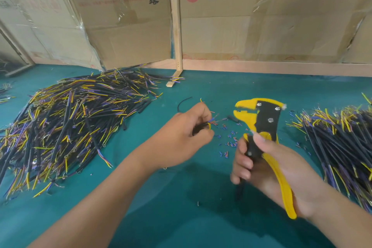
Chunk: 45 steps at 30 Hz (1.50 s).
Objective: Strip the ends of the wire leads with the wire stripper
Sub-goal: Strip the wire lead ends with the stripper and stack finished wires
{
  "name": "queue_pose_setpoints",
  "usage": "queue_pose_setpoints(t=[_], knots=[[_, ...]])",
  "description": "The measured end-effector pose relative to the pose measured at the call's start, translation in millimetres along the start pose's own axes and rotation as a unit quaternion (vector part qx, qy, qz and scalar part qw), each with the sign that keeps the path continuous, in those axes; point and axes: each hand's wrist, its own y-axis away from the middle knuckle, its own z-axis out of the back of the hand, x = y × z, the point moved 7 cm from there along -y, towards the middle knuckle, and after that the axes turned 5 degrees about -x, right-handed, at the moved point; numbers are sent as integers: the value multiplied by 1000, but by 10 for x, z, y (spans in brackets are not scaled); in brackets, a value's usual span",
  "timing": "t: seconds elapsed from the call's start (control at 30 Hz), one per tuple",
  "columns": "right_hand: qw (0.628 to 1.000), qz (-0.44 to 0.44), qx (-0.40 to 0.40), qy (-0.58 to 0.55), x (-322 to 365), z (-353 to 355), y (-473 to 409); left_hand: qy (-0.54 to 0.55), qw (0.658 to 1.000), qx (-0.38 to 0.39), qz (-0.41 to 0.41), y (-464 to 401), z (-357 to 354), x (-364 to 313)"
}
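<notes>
Here the right hand (277, 169) is wrapped round the handles of a yellow and black wire stripper (261, 133), thumb on top and fingers curled underneath. The tool stands nearly upright above the table, and its yellow jaws point left with a small gap between them. Nothing sits in that gap.

The left hand (185, 135) is close by, to the left of the jaws. Its fingers and thumb pinch a black cable with thin coloured wire leads (211, 122). The little leads fan out from the fingertips toward the stripper but do not touch it. One yellow lead curls down beside the thumb.

Between the two hands, tiny blue and red bits of stripped coating (227, 143) lie scattered on the green table mat (181, 217). A short black tube piece (233, 118) lies just past them.

On the left sits a big messy pile of black cables with yellow and purple ends (66, 127). Another pile of the same cables (340, 143) lies on the right, near the right hand.

Behind the table stand brown cardboard boxes (261, 26) with clear tape on them. One says "供港品质" in black, next to a red circle with "360 PCS". Another shows "天露" in big black brush letters. A pale wooden post (176, 26) stands between them.
</notes>
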Motion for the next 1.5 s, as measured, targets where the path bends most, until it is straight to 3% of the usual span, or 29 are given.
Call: queue_pose_setpoints(t=[0.17,0.3,0.5,1.07,1.5], knots=[[1000,-4,-1,2,69,60,-76,21,1000,6,17,-3,11,22],[990,-15,8,140,15,141,13,9,1000,21,-11,16,-6,-25],[983,-37,12,180,-34,155,50,33,999,21,-5,7,5,-30],[978,-66,81,180,-54,66,105,107,992,44,41,25,1,-43],[976,-74,83,187,-78,58,116,154,984,56,76,42,-29,-40]])
